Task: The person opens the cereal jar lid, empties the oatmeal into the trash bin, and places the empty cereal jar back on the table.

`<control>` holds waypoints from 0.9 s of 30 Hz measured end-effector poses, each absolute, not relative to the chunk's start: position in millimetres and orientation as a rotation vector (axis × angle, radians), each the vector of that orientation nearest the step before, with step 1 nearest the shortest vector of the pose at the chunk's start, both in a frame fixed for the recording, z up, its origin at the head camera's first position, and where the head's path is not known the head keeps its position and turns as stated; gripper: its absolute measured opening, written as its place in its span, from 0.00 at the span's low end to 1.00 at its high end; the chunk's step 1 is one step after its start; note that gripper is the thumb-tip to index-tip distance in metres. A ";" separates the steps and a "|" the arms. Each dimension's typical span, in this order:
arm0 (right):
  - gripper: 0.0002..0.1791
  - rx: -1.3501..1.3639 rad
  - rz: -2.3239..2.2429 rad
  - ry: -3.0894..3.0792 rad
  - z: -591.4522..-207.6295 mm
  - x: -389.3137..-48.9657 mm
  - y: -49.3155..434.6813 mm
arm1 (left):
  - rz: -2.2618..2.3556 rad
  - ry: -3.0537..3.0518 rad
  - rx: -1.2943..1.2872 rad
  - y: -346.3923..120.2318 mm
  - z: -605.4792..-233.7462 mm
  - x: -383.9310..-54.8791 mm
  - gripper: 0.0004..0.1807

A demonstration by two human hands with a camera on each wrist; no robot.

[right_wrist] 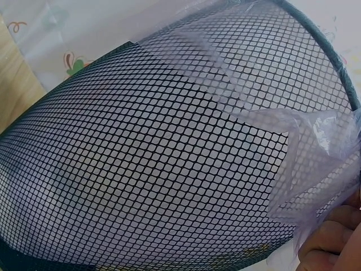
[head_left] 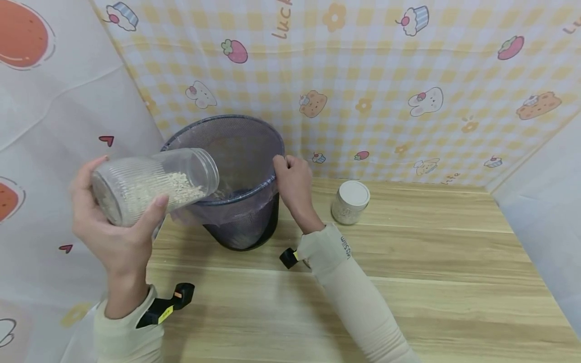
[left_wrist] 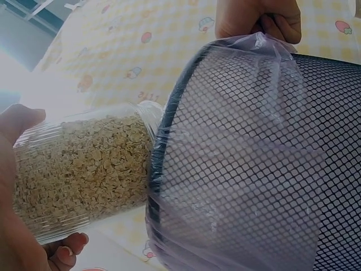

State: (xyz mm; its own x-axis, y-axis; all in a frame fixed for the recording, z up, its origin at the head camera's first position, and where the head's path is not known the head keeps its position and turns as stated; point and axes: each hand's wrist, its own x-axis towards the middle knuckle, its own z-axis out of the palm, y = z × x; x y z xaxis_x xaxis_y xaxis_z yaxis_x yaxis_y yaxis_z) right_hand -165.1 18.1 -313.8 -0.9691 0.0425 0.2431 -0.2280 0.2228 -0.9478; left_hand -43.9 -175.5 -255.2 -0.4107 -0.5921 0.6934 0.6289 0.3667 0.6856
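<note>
My left hand [head_left: 115, 227] grips a clear ribbed jar [head_left: 136, 186] lying nearly sideways, its uncapped mouth over the near-left rim of a dark mesh trash bin [head_left: 240, 222]. Rolled oats [left_wrist: 107, 164] fill much of the jar and have slid along its lower side toward the mouth. A thin purplish plastic bag [left_wrist: 225, 164] lines the bin and folds over its rim. My right hand [head_left: 294, 184] grips the bin's right rim together with the bag's edge. In the right wrist view, curled fingers [right_wrist: 333, 237] hold the gathered bag [right_wrist: 321, 135] at that rim.
A small glass jar with a white lid [head_left: 353, 196] stands on the wooden table [head_left: 408, 272], right of the bin. Behind the bin hangs a yellow checked cloth [head_left: 363, 75]; a white printed cloth [head_left: 59, 126] borders the left side.
</note>
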 end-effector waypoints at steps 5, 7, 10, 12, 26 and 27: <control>0.21 0.174 1.822 -2.282 -314.3 -165.0 17.6 | -1.326 -1.480 -0.027 -176.1 -254.2 -41.1 0.38; 0.21 0.179 1.834 -2.279 -314.3 -165.0 17.4 | -1.326 -1.482 -0.027 -176.3 -253.5 -40.0 0.38; 0.21 0.186 1.839 -2.277 -313.9 -165.1 17.5 | -1.314 -1.499 -0.022 -176.7 -252.6 -38.1 0.38; 0.21 0.191 1.838 -2.275 -313.6 -164.9 17.9 | -1.288 -1.527 -0.013 -176.7 -251.5 -36.5 0.39; 0.21 0.181 1.835 -2.281 -315.1 -165.6 18.4 | -1.212 -1.616 -0.003 -177.1 -249.0 -35.6 0.40; 0.21 0.182 1.835 -2.278 -314.9 -165.8 18.7 | -1.209 -1.622 -0.008 -176.5 -248.0 -35.9 0.40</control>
State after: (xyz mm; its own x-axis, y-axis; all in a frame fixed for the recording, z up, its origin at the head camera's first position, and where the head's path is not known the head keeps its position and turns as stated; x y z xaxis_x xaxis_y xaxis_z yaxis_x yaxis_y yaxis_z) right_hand -165.8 18.7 -314.9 -0.9703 0.0355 0.2392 -0.2261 0.2169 -0.9496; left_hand -35.9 -176.5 -248.0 -0.4365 -0.5330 0.7248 0.5423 0.4870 0.6847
